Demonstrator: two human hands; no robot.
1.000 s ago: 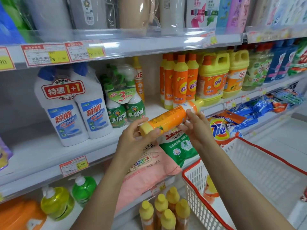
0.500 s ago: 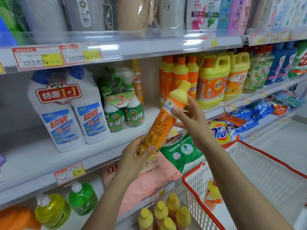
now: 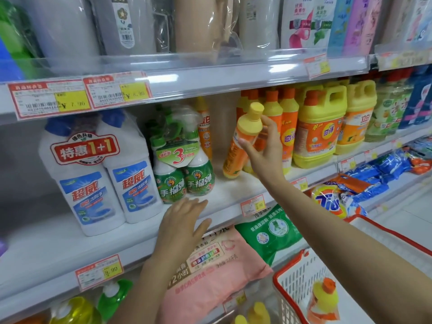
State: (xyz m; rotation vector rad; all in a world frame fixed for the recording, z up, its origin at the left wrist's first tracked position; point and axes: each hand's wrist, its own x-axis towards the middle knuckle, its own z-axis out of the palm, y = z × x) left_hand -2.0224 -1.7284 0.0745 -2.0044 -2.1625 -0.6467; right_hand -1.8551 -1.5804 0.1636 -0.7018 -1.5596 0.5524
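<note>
Holding the orange plastic dish-soap bottle with the yellow cap (image 3: 233,157) tilted over the gap on the white shelf (image 3: 233,190), my right hand (image 3: 264,153) curls thumb and fingers round its neck, so the base can slot in beside its row. My left hand (image 3: 184,220) hovers flat, fingers straight, holding nothing. I count two white blue-capped cleaner bottles (image 3: 93,183), two green spray bottles (image 3: 184,178), two yellow handled jugs (image 3: 320,129), and one bottle in the red-rimmed basket (image 3: 385,232).

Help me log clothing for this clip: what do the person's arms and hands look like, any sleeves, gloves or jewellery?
No gloves or visible rings on the left hand or right hand. The left forearm and right forearm show no sleeve, watch or bracelet within the frame.
</note>
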